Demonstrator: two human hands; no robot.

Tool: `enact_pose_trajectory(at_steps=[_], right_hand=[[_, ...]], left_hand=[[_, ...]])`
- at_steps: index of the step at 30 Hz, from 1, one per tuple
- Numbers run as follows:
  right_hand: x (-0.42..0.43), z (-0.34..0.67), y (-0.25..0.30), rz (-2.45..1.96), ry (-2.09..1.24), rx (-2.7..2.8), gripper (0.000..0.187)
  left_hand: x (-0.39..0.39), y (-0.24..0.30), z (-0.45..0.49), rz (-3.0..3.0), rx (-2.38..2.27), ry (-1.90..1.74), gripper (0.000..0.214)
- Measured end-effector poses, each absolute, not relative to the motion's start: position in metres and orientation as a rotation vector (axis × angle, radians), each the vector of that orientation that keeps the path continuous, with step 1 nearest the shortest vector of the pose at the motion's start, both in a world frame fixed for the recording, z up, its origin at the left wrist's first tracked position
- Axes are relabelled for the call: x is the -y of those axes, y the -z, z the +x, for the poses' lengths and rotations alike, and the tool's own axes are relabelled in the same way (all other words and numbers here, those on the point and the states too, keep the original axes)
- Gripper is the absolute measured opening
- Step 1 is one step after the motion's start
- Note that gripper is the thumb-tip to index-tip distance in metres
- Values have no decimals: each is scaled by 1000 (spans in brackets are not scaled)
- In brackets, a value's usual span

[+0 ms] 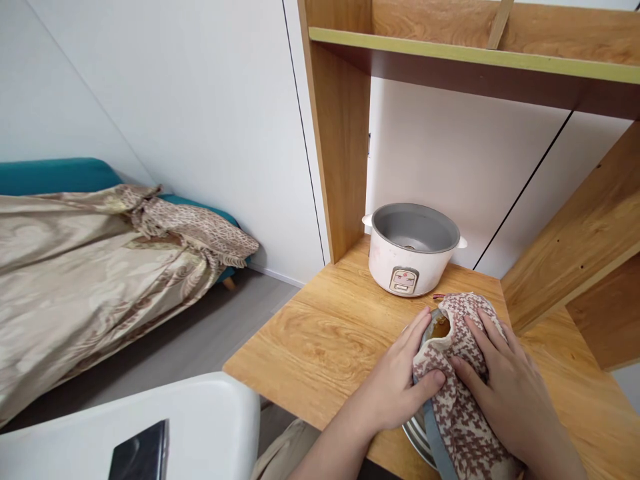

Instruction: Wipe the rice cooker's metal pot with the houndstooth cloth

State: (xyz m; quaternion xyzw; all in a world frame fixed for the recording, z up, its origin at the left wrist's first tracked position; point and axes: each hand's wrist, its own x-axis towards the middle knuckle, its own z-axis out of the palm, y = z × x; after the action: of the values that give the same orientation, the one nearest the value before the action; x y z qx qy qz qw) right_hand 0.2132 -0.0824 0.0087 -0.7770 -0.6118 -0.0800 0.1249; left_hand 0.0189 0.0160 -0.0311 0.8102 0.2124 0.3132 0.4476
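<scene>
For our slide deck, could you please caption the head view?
Both hands, left and right, press a patterned cloth over a metal pot before an open rice cooker.
</scene>
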Motion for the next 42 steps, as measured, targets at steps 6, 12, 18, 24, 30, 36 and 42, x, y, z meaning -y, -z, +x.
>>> enact_pose_trajectory(at_steps=[6, 12, 18, 24, 30, 36, 42], right_hand=[[82, 214, -8, -2251, 239, 1773, 63], [83, 215, -7, -2262, 233, 1768, 63], [83, 214, -7, -2275, 222, 1758, 64], [84, 215, -6, -2261, 236, 1768, 63], [83, 214, -6, -2254, 239, 1759, 62], [83, 214, -7, -2275, 232, 1756, 63], [84, 213, -7, -2276, 266, 1822, 65]], left_hand=[[-16, 31, 19, 1996, -525, -781, 87], [-17, 31, 19, 1991, -517, -787, 88], [-16, 32, 19, 1993, -525, -786, 88], [-16, 31, 19, 2000, -529, -770, 88], [-17, 31, 20, 1989, -516, -790, 87], [-16, 32, 19, 1989, -519, -791, 87], [-17, 33, 18, 1988, -509, -766, 91]])
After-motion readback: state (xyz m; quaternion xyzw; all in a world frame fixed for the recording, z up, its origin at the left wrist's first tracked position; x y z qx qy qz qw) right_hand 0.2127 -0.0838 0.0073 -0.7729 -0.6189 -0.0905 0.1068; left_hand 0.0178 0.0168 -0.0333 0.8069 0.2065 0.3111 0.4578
